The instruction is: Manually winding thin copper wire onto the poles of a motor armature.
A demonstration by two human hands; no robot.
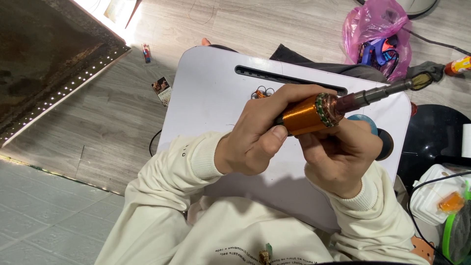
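Observation:
A motor armature with copper-coloured windings, a ringed commutator and a dark steel shaft pointing up-right is held over a white lap tray. My left hand wraps the copper body from the left, thumb pressed on its near side. My right hand supports it from below and right, fingers curled under the commutator end. Both arms wear cream sleeves. A small coil of copper wire lies on the tray just behind my left hand.
A pink plastic bag with blue tools sits at the top right. A small card and a lighter lie on the wooden floor at left. White containers and a green-rimmed thing stand at the right edge. A dark panel fills the top left.

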